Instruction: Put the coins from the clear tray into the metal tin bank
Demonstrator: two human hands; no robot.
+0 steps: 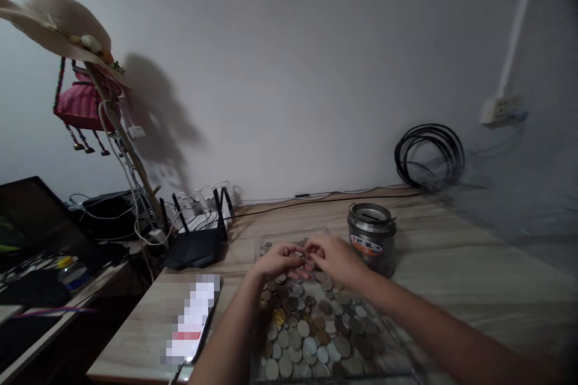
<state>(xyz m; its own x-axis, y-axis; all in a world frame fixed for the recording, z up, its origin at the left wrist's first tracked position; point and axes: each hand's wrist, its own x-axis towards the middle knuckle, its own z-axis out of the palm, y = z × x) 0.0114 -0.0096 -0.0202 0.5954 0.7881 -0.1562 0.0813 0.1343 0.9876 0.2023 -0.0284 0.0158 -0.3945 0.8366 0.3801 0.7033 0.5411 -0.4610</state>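
Observation:
Many loose coins (303, 329), mostly silvery with some brownish ones, lie spread in a clear, shallow tray (400, 367) in front of me. A gold-coloured coin (279, 316) stands out at the left. Over the far part of the tray, my left hand (280, 260) is cupped with its palm turned up, and its thumb and fingers close around what looks like a coin. My right hand (335, 257) meets it from the right, fingertips pinched together at the left fingers. Whatever lies between those right fingertips is too small to make out.
A lidded glass jar (372, 240) stands right of the tray. To the left are a phone (194, 319) with a cable, a black router (194, 246) and a laptop (40, 222). A straw hat (67, 21) hangs above. Coiled black cable (401, 159) leans on the wall.

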